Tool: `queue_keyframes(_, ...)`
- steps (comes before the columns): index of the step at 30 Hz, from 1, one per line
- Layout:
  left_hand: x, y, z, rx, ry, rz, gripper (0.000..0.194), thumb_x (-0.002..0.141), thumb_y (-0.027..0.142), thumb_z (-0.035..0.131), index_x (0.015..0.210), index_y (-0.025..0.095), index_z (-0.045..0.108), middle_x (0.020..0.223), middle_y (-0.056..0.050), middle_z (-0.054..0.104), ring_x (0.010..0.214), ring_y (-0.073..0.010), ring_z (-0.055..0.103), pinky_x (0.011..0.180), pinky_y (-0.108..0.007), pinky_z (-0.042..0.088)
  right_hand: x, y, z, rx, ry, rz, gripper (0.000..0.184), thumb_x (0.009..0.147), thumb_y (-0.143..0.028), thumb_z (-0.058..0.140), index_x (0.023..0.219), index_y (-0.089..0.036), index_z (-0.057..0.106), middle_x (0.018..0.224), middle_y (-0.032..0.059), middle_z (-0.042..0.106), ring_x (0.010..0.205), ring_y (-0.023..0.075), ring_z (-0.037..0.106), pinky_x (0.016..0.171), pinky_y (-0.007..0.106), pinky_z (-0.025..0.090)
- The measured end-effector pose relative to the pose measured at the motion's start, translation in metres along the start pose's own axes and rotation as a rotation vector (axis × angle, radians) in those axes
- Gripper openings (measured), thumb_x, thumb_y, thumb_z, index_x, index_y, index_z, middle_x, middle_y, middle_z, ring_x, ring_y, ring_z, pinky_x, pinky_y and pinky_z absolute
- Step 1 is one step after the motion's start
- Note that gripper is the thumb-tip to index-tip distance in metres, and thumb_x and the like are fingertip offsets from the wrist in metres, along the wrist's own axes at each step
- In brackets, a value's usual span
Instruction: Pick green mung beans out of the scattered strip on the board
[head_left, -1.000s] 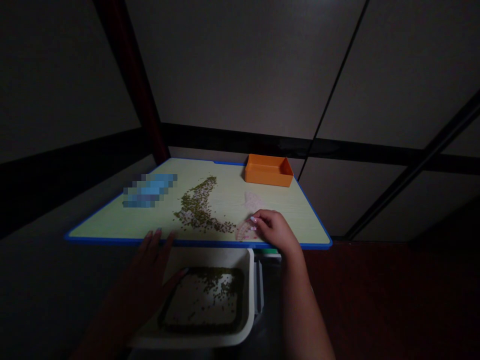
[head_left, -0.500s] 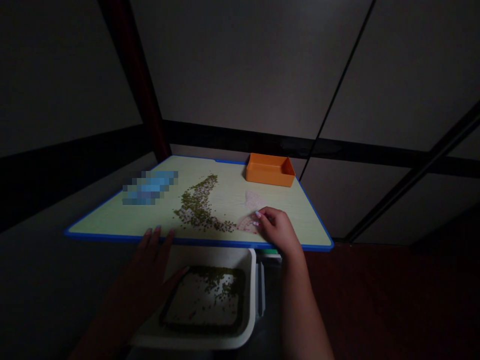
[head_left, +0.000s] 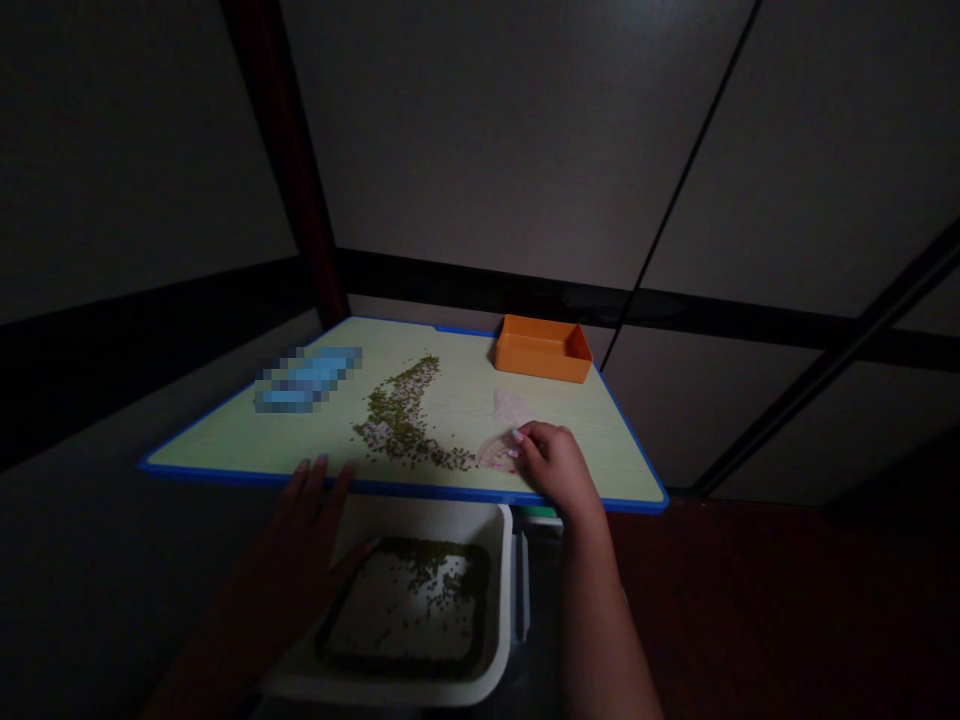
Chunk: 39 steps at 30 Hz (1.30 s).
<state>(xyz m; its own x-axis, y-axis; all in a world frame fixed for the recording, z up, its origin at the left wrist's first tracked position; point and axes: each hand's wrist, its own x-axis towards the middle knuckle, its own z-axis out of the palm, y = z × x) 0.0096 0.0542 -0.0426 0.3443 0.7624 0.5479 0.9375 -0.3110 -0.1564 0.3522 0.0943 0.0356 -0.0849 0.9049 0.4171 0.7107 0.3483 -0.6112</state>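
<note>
Head view: your left hand point(head_left: 281, 560) lies spread at the near edge of the pale green board point(head_left: 225, 440), over the white tray point(head_left: 420, 515); farther on, a streak of mung beans point(head_left: 397, 425); your right hand point(head_left: 555, 470) pinches a translucent plastic piece point(head_left: 491, 455) just right of them.

The right hand point(head_left: 556, 467) partly hides a translucent piece point(head_left: 495, 452); blue object point(head_left: 308, 380) pixelated.

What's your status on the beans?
Right hand on translucent pink plastic piece. Left hand at table edge, above white tray. Mung beans on table, nothing blocking.
</note>
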Motion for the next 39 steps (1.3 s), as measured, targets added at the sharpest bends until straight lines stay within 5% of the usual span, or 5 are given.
queue_keyframes(12,-0.001,-0.001,0.004,0.022,0.084,0.045,0.084,0.088,0.067,0.036,0.149,0.009,0.037,0.155,-0.03,0.043,0.151,-0.0407,0.031,0.11,-0.057,0.047,-0.003,0.008,0.006,0.274,-0.074,-0.114,0.023,0.095,-0.027,0.054,0.081,-0.019,0.071,0.074,0.0032,0.073,0.069,0.0171,0.065,0.069,0.026,0.044)
queue_keyframes(39,-0.005,-0.002,0.004,0.016,0.029,-0.001,0.082,0.088,0.065,0.039,0.15,0.012,0.037,0.157,-0.026,0.041,0.15,-0.0394,0.033,0.11,-0.057,0.047,0.002,-0.003,0.004,-0.102,0.024,-0.015,0.021,0.095,-0.024,0.055,0.084,-0.019,0.073,0.083,0.0064,0.077,0.076,0.0199,0.066,0.076,0.03,0.039)
